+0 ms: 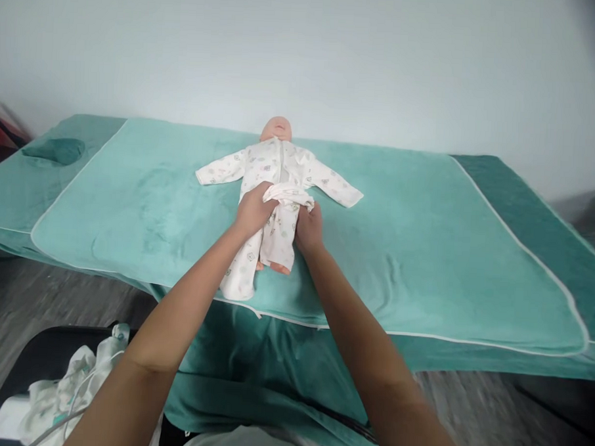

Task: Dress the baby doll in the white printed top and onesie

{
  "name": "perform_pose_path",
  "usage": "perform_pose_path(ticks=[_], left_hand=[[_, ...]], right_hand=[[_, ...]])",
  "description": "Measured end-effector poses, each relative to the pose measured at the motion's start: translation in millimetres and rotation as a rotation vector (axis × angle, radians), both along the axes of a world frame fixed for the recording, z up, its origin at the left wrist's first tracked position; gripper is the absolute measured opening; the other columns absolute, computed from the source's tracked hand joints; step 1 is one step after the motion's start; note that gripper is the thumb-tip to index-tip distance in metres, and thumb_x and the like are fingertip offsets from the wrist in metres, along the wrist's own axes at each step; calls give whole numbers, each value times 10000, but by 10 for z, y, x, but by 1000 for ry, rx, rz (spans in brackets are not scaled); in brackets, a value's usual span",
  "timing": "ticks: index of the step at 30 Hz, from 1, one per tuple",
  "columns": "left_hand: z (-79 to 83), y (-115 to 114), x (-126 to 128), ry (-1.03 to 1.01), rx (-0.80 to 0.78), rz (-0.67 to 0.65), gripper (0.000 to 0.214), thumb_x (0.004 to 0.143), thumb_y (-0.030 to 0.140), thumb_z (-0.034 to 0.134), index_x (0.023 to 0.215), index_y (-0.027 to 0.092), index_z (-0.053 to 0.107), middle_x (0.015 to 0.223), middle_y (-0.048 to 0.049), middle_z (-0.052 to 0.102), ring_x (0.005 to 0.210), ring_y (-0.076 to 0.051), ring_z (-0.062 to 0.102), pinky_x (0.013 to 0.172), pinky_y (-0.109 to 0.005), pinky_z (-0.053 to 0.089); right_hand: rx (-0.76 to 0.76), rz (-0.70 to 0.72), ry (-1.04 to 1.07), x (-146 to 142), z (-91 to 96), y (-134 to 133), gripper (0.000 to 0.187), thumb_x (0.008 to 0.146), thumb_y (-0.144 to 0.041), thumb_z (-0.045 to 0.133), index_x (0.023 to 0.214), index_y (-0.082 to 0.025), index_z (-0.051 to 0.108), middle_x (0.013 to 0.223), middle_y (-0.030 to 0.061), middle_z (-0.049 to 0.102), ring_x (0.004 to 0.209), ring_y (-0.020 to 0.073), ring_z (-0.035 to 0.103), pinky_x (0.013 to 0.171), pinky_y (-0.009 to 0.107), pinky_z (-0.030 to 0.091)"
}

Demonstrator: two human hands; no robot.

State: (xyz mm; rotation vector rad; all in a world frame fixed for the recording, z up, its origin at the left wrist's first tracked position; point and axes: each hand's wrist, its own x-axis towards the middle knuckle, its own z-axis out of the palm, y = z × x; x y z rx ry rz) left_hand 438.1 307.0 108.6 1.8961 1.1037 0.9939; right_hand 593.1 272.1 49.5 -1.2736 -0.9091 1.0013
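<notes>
A baby doll (277, 127) lies on its back on a teal towel (400, 240), head away from me. It wears a white printed onesie (280, 166) with both sleeves spread out. My left hand (253, 209) is closed on a bunched fold of the onesie at the doll's waist. My right hand (309, 226) grips the cloth at the doll's right hip. One bare foot (280, 268) shows below the trouser leg.
The towel covers a bed along a white wall. A small dark green cushion (54, 150) sits at the bed's far left. A pile of white and green cloth (68, 390) lies on a dark surface at lower left.
</notes>
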Motion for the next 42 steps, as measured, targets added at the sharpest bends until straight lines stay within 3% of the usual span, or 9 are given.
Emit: perform_pose_path(ticks=[5, 9, 13, 19, 25, 28, 32, 38, 42], left_hand=[[-62, -33, -254, -285, -320, -93, 354, 770, 370, 776, 1064, 183, 711, 1020, -22, 728, 984, -217, 654, 887, -305, 472], [-56, -26, -484, -575, -620, -203, 438, 687, 420, 868, 1021, 175, 729, 908, -22, 731, 810, -173, 666, 760, -277, 496], [-54, -41, -492, -672, -646, -214, 412, 658, 369, 904, 968, 189, 702, 823, 3, 705, 691, -130, 631, 676, -255, 482], [59, 13, -300, -708, -452, -147, 326, 762, 405, 853, 944, 218, 657, 810, 24, 655, 707, -113, 600, 689, -239, 467], [51, 118, -356, -474, -479, -81, 339, 894, 544, 695, 1034, 237, 662, 751, 24, 608, 654, -128, 542, 628, -251, 423], [65, 132, -445, -278, -492, -188, 381, 914, 580, 644, 935, 202, 685, 789, 1, 621, 715, -146, 557, 656, -262, 425], [99, 135, -516, -129, -519, -456, 381, 807, 469, 789, 1068, 202, 710, 945, -29, 685, 851, -206, 618, 735, -286, 467], [-74, 127, -405, -480, -461, -44, 208, 788, 272, 748, 955, 227, 631, 777, 24, 596, 692, -143, 549, 630, -253, 432], [-154, 69, -359, -555, -459, -1, 188, 799, 264, 715, 951, 233, 608, 809, 32, 607, 695, -133, 550, 649, -254, 448]], right_hand=[[78, -210, -29, -65, -95, -123, 208, 797, -426, 567, 916, -267, 506, 945, -6, 591, 933, 192, 544, 886, 332, 488], [232, -179, -169, -62, 22, -288, 224, 808, -309, 564, 1025, -267, 598, 1031, 18, 616, 1004, 213, 568, 955, 351, 478], [283, 107, -401, -51, 429, -339, 233, 854, -383, 672, 1065, -288, 699, 1118, 48, 668, 1095, 267, 582, 990, 394, 454], [37, 557, -521, -92, 1048, -20, 256, 792, -463, 795, 805, -216, 728, 715, 5, 662, 709, 194, 567, 667, 315, 406], [-69, 515, 16, -1, 730, 321, 190, 713, -344, 791, 763, -195, 686, 663, -12, 631, 606, 152, 550, 573, 289, 414], [-98, 496, 200, 33, 518, 358, 246, 666, -346, 834, 797, -215, 673, 680, -22, 629, 598, 140, 538, 542, 274, 416], [-88, 481, 157, 37, 485, 309, 295, 694, -400, 863, 752, -215, 641, 647, -34, 577, 583, 119, 506, 530, 258, 410], [-23, 715, -110, 28, 685, 252, 347, 733, -389, 874, 1015, -234, 745, 913, -2, 734, 846, 207, 679, 709, 302, 531], [-90, 977, -299, 66, 764, 229, 335, 722, -381, 885, 1002, -231, 778, 928, 4, 768, 861, 236, 709, 704, 308, 542]])
